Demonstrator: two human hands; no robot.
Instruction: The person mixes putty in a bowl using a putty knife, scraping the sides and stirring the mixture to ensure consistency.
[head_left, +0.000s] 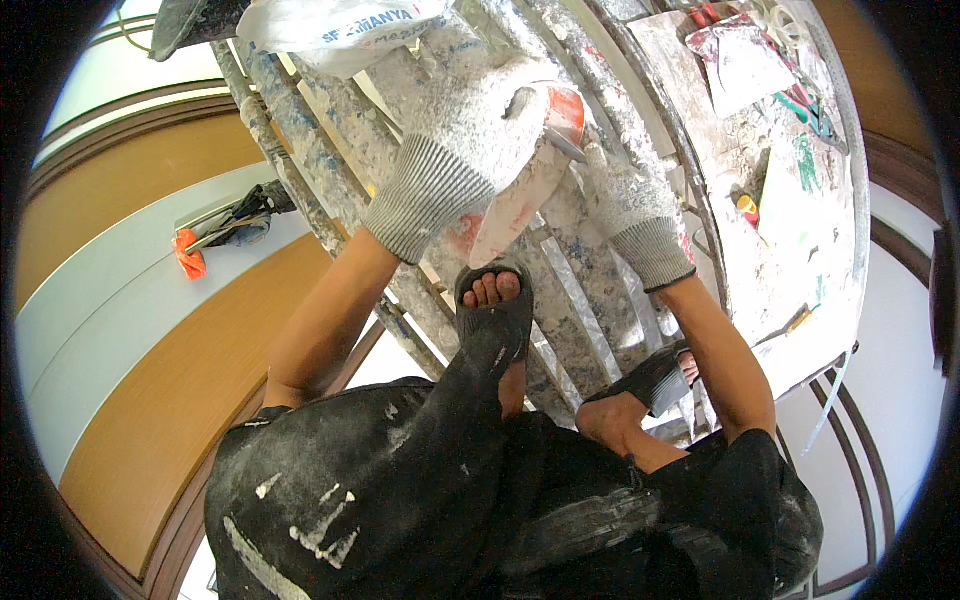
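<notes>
My left hand (487, 124), in a plaster-covered knit glove with a grey cuff, closes around an orange-and-metal hand tool (566, 116); its exact kind is unclear. Below the tool's metal edge, a long, flat, pale piece (517, 206) with red smears slants down towards my foot. Whether it is part of the tool cannot be told. My right hand (630, 191), gloved alike, is just to the right, its fingertips close to the metal edge. Glare and the glove hide what those fingers touch. Both hands are above a plaster-caked slatted platform (577, 255).
My sandalled feet stand on the slats, which have gaps between them. A white plastic bag (337, 34) lies at the top. At right, a smeared board (810, 247) carries pliers (821, 124), a white-smeared packet (742, 64) and a small yellow-and-red item (748, 210). An orange cloth or bag (189, 255) lies beyond the left edge.
</notes>
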